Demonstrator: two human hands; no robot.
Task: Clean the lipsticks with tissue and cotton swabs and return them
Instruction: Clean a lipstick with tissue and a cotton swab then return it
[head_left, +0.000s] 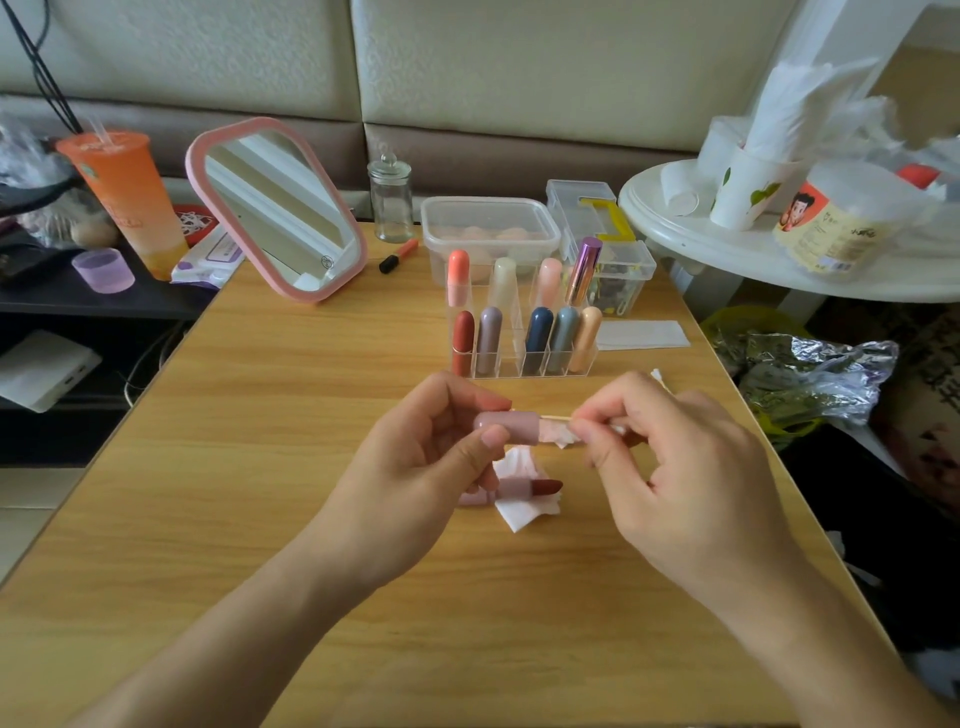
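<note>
Mid-counter (311, 389), just in front of the clear organizer (511, 358), head view only:

- Left hand (431, 457) pinches the mauve cap (511, 427) between thumb and fingertips. The cap lies horizontal with its mouth facing right.
- Right hand (670, 467) pinches a cotton swab (556, 417) by its wooden stick, with a tissue scrap (558, 435) bunched at the cap mouth. Fingers cover the swab tip, so I can't tell how deep it sits.
- The open lipstick (530, 488) lies on a crumpled tissue (524, 512) directly under the hands, red bullet out and pointing at the right edge.

Step looks like cleaning the inside of the cap. Notes:

- Hold the cap fixed and twirl the stick so the tip sweeps the inner wall.
- Use light side load only; a thin wooden stick likely snaps if levered against the rim.
- Leave the scrap at the mouth to catch what comes out, then wipe the rim last.
- The bare bullet sits right below, so a dropped cap would probably dent or smear it. Work slightly toward the near edge.
- The front row of the organizer has one free slot between the mauve and navy tubes, probably the return spot.
</note>
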